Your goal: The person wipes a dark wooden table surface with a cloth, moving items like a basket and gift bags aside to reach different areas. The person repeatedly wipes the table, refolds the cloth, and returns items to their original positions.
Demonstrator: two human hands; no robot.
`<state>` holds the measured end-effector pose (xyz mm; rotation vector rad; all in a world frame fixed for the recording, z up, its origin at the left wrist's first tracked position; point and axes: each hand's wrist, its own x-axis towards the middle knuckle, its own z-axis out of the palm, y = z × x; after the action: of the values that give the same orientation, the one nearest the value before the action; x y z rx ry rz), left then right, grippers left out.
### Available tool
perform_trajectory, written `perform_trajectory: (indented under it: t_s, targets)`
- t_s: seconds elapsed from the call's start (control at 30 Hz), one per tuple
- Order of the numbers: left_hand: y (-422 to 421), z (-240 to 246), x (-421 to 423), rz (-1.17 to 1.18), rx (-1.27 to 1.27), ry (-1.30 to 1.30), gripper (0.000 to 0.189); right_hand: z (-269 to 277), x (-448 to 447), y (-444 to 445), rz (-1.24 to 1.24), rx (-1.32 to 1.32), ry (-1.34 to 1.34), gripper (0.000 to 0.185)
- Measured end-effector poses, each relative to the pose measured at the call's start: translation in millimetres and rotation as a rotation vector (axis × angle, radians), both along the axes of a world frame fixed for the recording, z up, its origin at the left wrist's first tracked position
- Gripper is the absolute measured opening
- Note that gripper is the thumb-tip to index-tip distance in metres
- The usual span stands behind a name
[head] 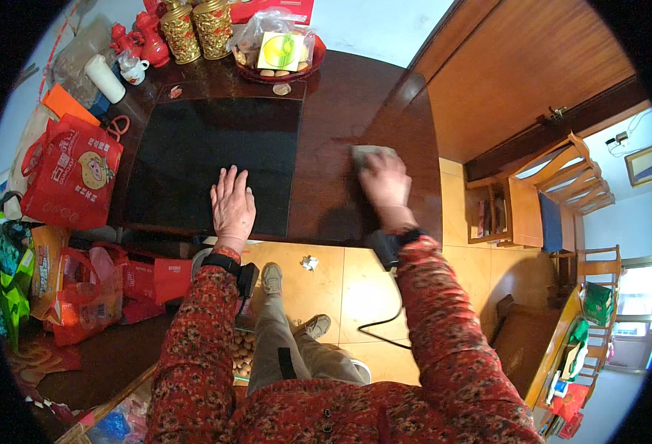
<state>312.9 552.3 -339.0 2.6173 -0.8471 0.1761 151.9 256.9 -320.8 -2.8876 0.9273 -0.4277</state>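
Observation:
My left hand (233, 206) lies flat, palm down, near the front edge of a black mat or glass sheet (215, 144). That sheet covers the left part of a dark brown wooden table (331, 111). On the bare wood to the right, my right hand (384, 180) is bent over a greyish cloth (367, 150), which shows at the fingertips. The right hand is blurred, and its palm side is hidden. Behind the sheet a red basket (317, 61) holds round items, a plastic bag and a yellow-green box (280, 51).
Gold canisters (180, 33), red figurines (151, 41), a small white pot (133, 69) and a white roll (105, 79) stand at the back left. A red shopping bag (73, 172) sits at the left edge. A crumpled scrap (309, 262) lies on the tiled floor.

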Motion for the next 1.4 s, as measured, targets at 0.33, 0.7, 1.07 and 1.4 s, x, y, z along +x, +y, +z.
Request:
perform_trajectory:
  t_s: [0.33,0.7,1.07,1.4]
  targets:
    - [0.8,-5.7,1.5,-0.039,-0.051,-0.070,0.039,30.9,-205.5,-7.6,-0.255,0.442,-0.417,0.039]
    - [1.6,-11.5,4.3,-0.017,0.037,-0.107,0.041,9.8,-122.1,103.8,0.381,0.067,-0.096,0.048]
    - [1.1,-6.2,0.7,-0.018,0.026,-0.127,0.040,40.9,-249.2,-3.3,-0.202,0.435,-0.326,0.044]
    - [0.2,-3.0,1.0,-0.003,-0.006,-0.058,0.041,31.2,-122.9,2.0,-0.077,0.357,-0.211,0.035]
